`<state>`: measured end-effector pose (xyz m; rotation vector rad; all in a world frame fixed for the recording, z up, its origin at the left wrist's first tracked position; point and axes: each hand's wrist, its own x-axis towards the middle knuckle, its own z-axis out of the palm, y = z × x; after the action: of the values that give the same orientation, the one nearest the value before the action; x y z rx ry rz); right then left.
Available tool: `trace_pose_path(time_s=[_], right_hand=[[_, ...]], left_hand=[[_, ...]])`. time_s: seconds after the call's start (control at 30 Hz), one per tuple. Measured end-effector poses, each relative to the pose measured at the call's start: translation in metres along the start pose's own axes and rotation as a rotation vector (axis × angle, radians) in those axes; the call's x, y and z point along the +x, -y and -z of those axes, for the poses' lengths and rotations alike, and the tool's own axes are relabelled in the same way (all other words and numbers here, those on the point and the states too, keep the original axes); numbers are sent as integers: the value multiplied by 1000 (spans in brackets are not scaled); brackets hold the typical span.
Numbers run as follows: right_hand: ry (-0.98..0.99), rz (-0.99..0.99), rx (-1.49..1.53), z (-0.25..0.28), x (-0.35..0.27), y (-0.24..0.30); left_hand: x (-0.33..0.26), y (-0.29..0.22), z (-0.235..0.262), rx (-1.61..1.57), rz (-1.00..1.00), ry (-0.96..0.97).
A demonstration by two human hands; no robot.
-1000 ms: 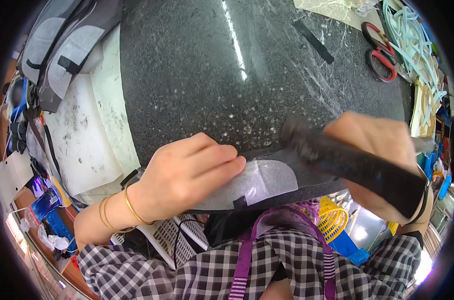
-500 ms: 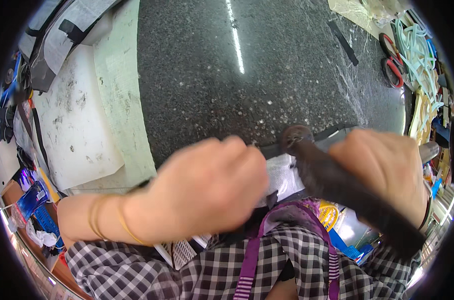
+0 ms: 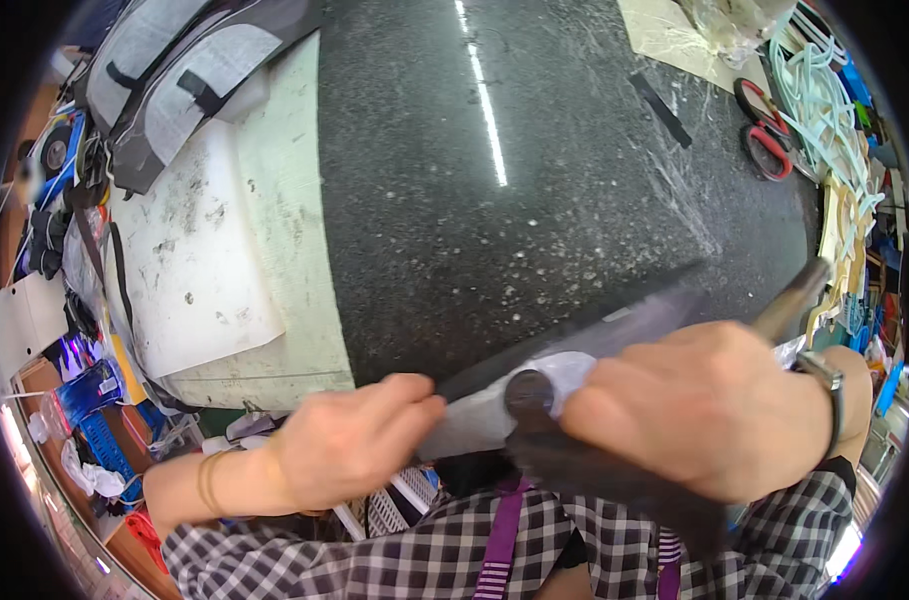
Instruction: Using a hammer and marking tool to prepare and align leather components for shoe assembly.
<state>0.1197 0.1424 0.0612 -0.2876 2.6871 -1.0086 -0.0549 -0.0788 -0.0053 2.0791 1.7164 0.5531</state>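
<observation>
My right hand (image 3: 694, 410) is closed around a hammer. Its dark head (image 3: 614, 460) points down and left with a round face, and the handle (image 3: 794, 300) sticks out past the far side of the hand. My left hand (image 3: 359, 440) has its fingers curled on the left end of a grey and white panel (image 3: 484, 415) with a dark border. This panel lies along the near edge of the dark stone worktop, between both hands. The hammer head and my right hand hide part of it. Both hands are slightly blurred.
Red-handled scissors (image 3: 766, 130) and a black strip (image 3: 660, 108) lie on the dark worktop (image 3: 454, 240). A stained white sheet (image 3: 199, 260) covers the left side. Grey panels (image 3: 209, 90) are stacked far left; pale green strips (image 3: 824, 90) are heaped far right.
My left hand has moved left and down onto the panel's end. My right hand and the hammer have come down and left, so the hammer face is over the panel. The view has shifted.
</observation>
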Motion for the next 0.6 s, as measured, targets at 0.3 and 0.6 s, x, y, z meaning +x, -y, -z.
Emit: trace_pose_path(time_s=[0.3,0.6], right_hand=[[-320,-530,59,8,-46,-18],[-246,-412,-16,8,-52,-28]], left_hand=[[123,19,-47,115,-259,-121],[123,24,-31,139,-475,-103]])
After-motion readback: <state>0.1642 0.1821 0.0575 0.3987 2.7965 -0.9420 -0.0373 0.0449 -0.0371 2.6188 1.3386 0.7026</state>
